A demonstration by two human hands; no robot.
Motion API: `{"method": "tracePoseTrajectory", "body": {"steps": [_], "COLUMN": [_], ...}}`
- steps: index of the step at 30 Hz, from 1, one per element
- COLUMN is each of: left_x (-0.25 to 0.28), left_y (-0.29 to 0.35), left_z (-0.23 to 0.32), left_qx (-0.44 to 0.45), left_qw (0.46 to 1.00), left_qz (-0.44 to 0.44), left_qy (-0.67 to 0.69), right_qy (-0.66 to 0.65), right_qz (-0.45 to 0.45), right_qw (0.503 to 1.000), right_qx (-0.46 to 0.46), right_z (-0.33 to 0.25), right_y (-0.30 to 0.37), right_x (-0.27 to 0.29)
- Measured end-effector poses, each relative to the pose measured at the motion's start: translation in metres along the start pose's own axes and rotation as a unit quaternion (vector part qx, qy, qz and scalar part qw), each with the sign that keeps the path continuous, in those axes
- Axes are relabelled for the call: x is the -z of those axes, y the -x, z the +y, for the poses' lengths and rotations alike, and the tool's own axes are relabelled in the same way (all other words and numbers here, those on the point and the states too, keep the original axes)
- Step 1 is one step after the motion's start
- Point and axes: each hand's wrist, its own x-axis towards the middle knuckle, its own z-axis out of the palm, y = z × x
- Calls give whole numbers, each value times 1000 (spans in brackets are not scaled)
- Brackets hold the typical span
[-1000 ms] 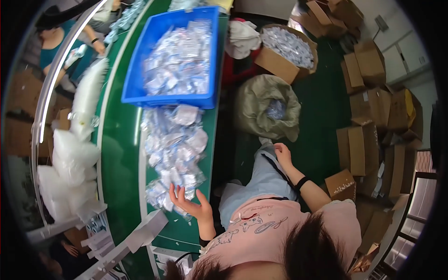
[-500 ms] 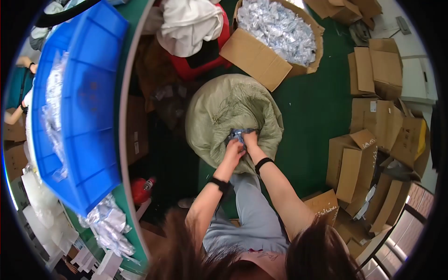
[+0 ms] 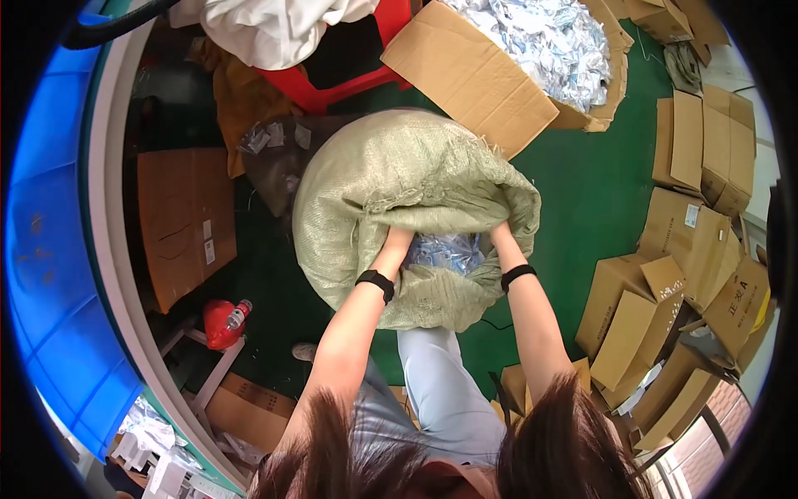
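Observation:
A large green woven sack (image 3: 399, 179) stands on the green floor in front of me, its mouth open toward me. Both my hands reach into it. My left hand (image 3: 397, 241) goes in at the left of the opening, its fingers hidden among small clear plastic packets (image 3: 445, 249). My right hand (image 3: 500, 234) goes in at the right side, fingers hidden under the sack's rim. Each wrist wears a black band. Whether the hands grip packets cannot be seen.
An open cardboard box (image 3: 490, 83) full of clear packets lies behind the sack. Several folded cardboard boxes (image 3: 665, 291) are stacked at the right. A blue bin (image 3: 50, 274) rests on the green-edged table at the left. A red stool (image 3: 349, 75) and white cloth (image 3: 274, 25) lie beyond.
I turned from the table and bent over the sack. Both hands moved from the sack's opening deeper inside, and the view came closer to it.

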Motion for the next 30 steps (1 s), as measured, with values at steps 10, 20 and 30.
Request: {"method": "tracePoseTrajectory", "body": {"steps": [10, 20, 30], "left_x": [27, 16, 4], "left_y": [75, 78, 83], "left_z": [9, 81, 51], "left_qx": [86, 81, 222], "left_qw": [984, 986, 960], "left_qz": [-130, -96, 7], "left_qy": [-85, -107, 173], "right_qy": [245, -747, -654], "right_qz": [20, 15, -18], "right_qw": [947, 655, 744], "right_qx": [207, -116, -139], "right_z": [-114, 94, 69], "right_y": [105, 69, 72], "right_x": [-107, -84, -48]}}
